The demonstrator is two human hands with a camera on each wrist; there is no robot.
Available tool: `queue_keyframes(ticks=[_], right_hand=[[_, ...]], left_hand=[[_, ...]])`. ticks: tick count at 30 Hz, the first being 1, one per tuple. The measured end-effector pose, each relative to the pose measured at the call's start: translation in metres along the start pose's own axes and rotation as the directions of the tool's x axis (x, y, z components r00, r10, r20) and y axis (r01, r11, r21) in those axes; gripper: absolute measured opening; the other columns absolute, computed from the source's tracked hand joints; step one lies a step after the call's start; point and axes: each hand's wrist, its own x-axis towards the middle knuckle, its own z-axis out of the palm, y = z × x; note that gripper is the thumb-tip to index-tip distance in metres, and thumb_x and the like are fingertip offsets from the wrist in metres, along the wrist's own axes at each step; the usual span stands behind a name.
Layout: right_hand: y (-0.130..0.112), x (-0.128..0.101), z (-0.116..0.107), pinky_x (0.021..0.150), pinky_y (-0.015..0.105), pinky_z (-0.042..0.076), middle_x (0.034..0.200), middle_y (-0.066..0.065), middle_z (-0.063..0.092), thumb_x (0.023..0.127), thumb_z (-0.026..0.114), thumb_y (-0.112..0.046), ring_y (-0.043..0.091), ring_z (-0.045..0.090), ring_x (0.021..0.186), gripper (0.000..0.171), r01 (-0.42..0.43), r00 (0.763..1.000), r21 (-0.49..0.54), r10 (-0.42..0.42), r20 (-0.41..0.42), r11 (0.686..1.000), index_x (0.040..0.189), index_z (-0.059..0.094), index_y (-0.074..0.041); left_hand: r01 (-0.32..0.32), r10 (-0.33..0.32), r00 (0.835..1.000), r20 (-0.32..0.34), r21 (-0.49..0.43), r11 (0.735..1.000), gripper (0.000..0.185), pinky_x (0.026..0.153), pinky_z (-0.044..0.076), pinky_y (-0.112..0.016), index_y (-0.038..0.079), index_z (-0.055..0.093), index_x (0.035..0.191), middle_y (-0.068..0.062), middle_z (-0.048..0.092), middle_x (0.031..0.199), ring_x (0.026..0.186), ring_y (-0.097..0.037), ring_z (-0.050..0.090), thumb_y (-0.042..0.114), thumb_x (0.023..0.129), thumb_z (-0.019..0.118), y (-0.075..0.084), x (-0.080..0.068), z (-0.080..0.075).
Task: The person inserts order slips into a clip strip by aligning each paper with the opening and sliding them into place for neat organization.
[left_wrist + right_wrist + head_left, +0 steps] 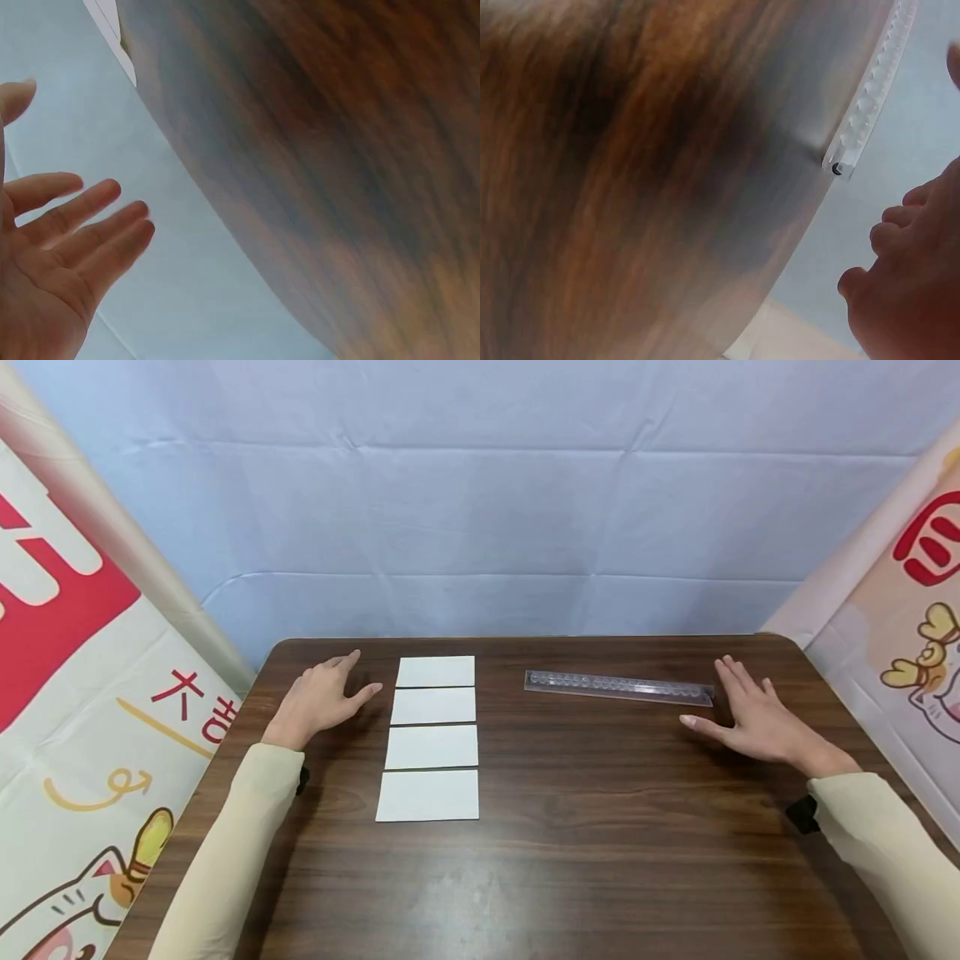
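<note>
Four cards [432, 747] in a column on the table [592, 802], left of the strip [618, 687]

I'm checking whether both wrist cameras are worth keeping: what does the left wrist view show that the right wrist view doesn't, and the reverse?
Only the left wrist view shows the left hand, its palm visible, and a white sliver at the top left, too cut off to identify.

Only the right wrist view shows the right hand and the clear strip.

Both show the brown wood-grain table and the pale blue cloth.
</note>
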Motion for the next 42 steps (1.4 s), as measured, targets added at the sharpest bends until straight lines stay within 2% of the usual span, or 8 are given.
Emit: queue_keyframes(ticks=[6, 8, 14, 20, 26, 34, 38, 42], right_hand=[[0.003, 0.000, 0.003, 0.130, 0.070, -0.009, 0.174, 0.023, -0.019, 0.116, 0.029, -0.047, 0.048, -0.013, 0.162, 0.078, 0.041, 0.997, 0.115, -0.048, 0.057, 0.993, 0.166, -0.013, -0.004], [0.004, 0.000, 0.004, 0.130, 0.070, -0.006, 0.174, 0.025, -0.014, 0.117, 0.024, -0.043, 0.049, -0.010, 0.162, 0.072, 0.054, 0.997, 0.131, -0.062, 0.056, 0.990, 0.167, -0.010, -0.004], [0.006, -0.003, 0.006, 0.132, 0.069, -0.003, 0.175, 0.027, -0.003, 0.117, 0.025, -0.043, 0.050, -0.003, 0.162, 0.070, 0.078, 0.996, 0.116, -0.081, 0.026, 0.990, 0.168, 0.001, -0.002], [0.008, -0.008, 0.011, 0.135, 0.063, 0.000, 0.176, 0.025, 0.003, 0.117, 0.027, -0.044, 0.049, 0.005, 0.163, 0.069, 0.090, 0.994, 0.068, -0.093, 0.052, 0.994, 0.168, 0.008, -0.002], [0.009, -0.010, 0.009, 0.136, 0.059, 0.003, 0.176, 0.025, 0.006, 0.116, 0.029, -0.046, 0.048, 0.009, 0.162, 0.070, 0.092, 0.994, 0.026, -0.093, 0.062, 0.995, 0.169, 0.009, -0.003], [0.009, -0.010, 0.008, 0.134, 0.063, 0.011, 0.175, 0.026, 0.009, 0.116, 0.033, -0.045, 0.048, 0.014, 0.162, 0.070, 0.089, 0.994, -0.009, -0.088, 0.067, 0.996, 0.169, 0.012, -0.003], [0.008, -0.008, 0.007, 0.132, 0.065, 0.016, 0.175, 0.026, 0.011, 0.116, 0.035, -0.046, 0.049, 0.016, 0.161, 0.071, 0.096, 0.994, -0.034, -0.093, 0.064, 0.995, 0.168, 0.013, -0.003], [0.007, -0.006, 0.009, 0.131, 0.065, 0.018, 0.174, 0.027, 0.014, 0.115, 0.036, -0.047, 0.049, 0.018, 0.161, 0.073, 0.108, 0.993, -0.071, -0.103, 0.063, 0.992, 0.168, 0.016, -0.001]], left_hand=[[-0.033, 0.034, 0.999, -0.021, 0.004, 0.999, 0.074, 0.102, 0.054, -0.068, -0.001, 0.048, 0.155, -0.028, 0.049, 0.155, 0.116, -0.050, 0.068, 0.054, 0.106, 0.055, 0.009, 0.004, 0.000], [-0.047, 0.047, 0.999, -0.021, -0.001, 0.999, 0.072, 0.105, 0.053, -0.067, -0.001, 0.048, 0.155, -0.026, 0.048, 0.158, 0.121, -0.049, 0.067, 0.052, 0.106, 0.056, 0.012, 0.007, 0.000], [-0.092, 0.092, 0.996, -0.012, -0.007, 0.996, 0.072, 0.115, 0.047, -0.065, -0.002, 0.044, 0.158, -0.024, 0.041, 0.165, 0.142, -0.046, 0.053, 0.049, 0.108, 0.054, 0.024, 0.019, 0.000], [-0.144, 0.144, 0.989, -0.024, -0.006, 0.990, 0.068, 0.113, 0.051, -0.061, -0.005, 0.045, 0.155, -0.024, 0.045, 0.161, 0.140, -0.046, 0.054, 0.044, 0.109, 0.054, 0.035, 0.033, 0.005], [-0.157, 0.158, 0.987, -0.013, 0.031, 0.987, 0.067, 0.114, 0.051, -0.059, -0.006, 0.048, 0.154, -0.027, 0.049, 0.157, 0.139, -0.045, 0.056, 0.044, 0.109, 0.054, 0.044, 0.045, 0.006], [-0.177, 0.177, 0.984, 0.005, 0.066, 0.982, 0.065, 0.116, 0.050, -0.059, -0.001, 0.049, 0.154, -0.024, 0.050, 0.158, 0.142, -0.042, 0.055, 0.046, 0.109, 0.052, 0.053, 0.063, 0.010], [-0.191, 0.189, 0.981, 0.033, 0.077, 0.978, 0.068, 0.118, 0.048, -0.059, 0.001, 0.045, 0.157, -0.023, 0.046, 0.162, 0.146, -0.041, 0.050, 0.049, 0.109, 0.050, 0.058, 0.070, 0.013], [-0.205, 0.198, 0.975, 0.096, 0.075, 0.976, 0.075, 0.120, 0.047, -0.058, 0.002, 0.039, 0.161, -0.021, 0.037, 0.168, 0.152, -0.041, 0.043, 0.054, 0.108, 0.048, 0.063, 0.077, 0.019]])
